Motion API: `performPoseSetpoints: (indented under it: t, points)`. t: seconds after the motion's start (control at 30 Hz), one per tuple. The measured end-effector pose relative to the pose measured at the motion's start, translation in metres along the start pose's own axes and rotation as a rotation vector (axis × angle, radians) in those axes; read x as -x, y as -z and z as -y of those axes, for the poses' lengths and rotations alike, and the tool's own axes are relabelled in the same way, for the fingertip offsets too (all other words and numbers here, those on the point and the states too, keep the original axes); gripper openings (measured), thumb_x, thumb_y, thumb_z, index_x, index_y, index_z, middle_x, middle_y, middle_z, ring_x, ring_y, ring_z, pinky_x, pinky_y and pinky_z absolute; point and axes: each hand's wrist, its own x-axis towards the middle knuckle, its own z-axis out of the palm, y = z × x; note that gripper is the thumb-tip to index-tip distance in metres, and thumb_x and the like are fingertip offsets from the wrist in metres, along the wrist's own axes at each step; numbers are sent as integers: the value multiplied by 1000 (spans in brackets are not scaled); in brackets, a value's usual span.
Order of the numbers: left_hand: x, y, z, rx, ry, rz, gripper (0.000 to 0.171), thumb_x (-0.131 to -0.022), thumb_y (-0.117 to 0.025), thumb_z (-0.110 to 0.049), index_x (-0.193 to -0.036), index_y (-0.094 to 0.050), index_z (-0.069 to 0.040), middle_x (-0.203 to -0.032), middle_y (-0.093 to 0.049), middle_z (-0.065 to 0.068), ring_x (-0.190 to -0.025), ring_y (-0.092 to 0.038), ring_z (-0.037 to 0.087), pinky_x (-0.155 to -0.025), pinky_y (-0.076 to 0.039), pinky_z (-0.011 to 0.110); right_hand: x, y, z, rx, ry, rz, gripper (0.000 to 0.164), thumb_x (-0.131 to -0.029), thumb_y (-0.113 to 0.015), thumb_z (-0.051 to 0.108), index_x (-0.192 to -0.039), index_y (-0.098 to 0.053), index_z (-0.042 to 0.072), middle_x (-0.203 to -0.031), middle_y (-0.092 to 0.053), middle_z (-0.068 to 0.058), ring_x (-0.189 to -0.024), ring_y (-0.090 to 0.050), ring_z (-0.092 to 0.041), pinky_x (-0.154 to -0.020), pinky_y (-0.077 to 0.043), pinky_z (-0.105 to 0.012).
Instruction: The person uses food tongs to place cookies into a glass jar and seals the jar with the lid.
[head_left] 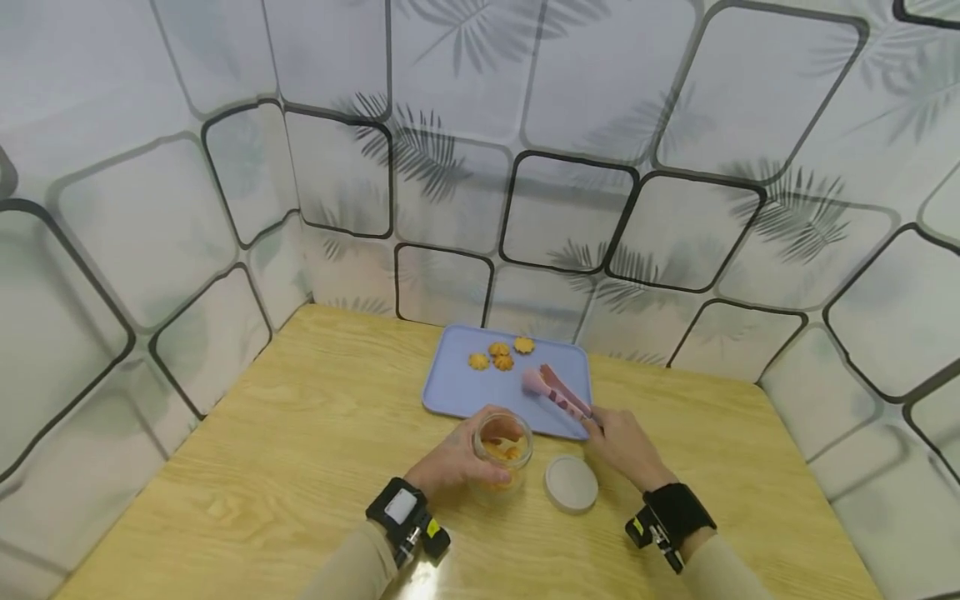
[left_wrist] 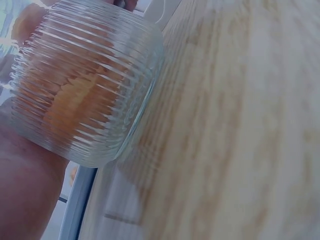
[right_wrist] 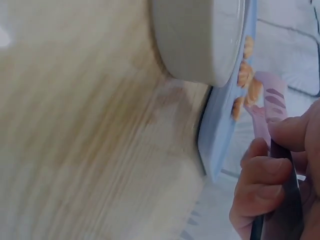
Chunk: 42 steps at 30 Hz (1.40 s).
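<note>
My left hand (head_left: 457,458) grips a ribbed clear glass jar (head_left: 516,473) around its side, mouth upward. Inside the jar are several golden cookies, blurred through the glass (left_wrist: 80,100) in the left wrist view. My right hand (head_left: 626,446) holds a pair of tongs (head_left: 567,406) with pink tips and dark handles, its fingers wrapped round the handles (right_wrist: 285,195). The pink tips stand apart over the right part of a light blue tray (head_left: 457,402). Several flower-shaped cookies (head_left: 502,362) lie on the tray toward its back, left of the tongs.
A round off-white lid (head_left: 572,483) lies on the wooden table (head_left: 315,467) between my hands, right of the jar. Behind the tray, a patterned curtain (head_left: 450,283) rises at the table's back edge and continues along both sides.
</note>
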Motion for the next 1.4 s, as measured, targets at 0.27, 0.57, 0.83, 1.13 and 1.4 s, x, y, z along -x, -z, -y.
performPoseSetpoints:
  t: [0.27,0.57,0.83,1.13,1.4]
  points:
    - [0,1,1,-7,-8,-5,71,-80,-87,-19,-140,-49,-9,-137,-58,20,-131,-53,28,-113,-42,49,33,23,18,-30,47,-9,19,-104,-59,14,-116,-69,4,-59,-38,8,-50,-28,-1,-49,-26,-19]
    - [2,0,2,-32,-11,13,71,-81,-86,-21,-140,-48,-10,-139,-57,21,-132,-53,34,-111,-45,44,74,64,51,-187,135,9,36,-104,-59,13,-135,-62,-5,-60,-42,16,-47,-26,5,-43,-28,-17]
    - [3,1,-2,-12,71,8,73,-82,-85,-15,-143,-45,-18,-134,-61,7,-127,-55,22,-112,-41,37,92,68,68,-223,309,-24,29,-99,-64,5,-126,-68,-5,-65,-41,24,-52,-28,11,-43,-33,-15]
    - [2,2,-5,-18,96,-12,79,-81,-86,-15,-148,-44,-17,-138,-56,6,-112,-58,17,-100,-49,29,94,63,73,-187,324,18,25,-100,-65,10,-123,-70,2,-65,-43,25,-52,-31,10,-45,-34,-16]
    - [3,0,-4,-31,113,-21,84,-82,-87,-20,-152,-41,-19,-151,-47,5,-134,-46,20,-112,-40,35,96,63,73,-138,305,42,29,-100,-66,15,-125,-69,1,-68,-48,25,-53,-33,9,-47,-34,-15]
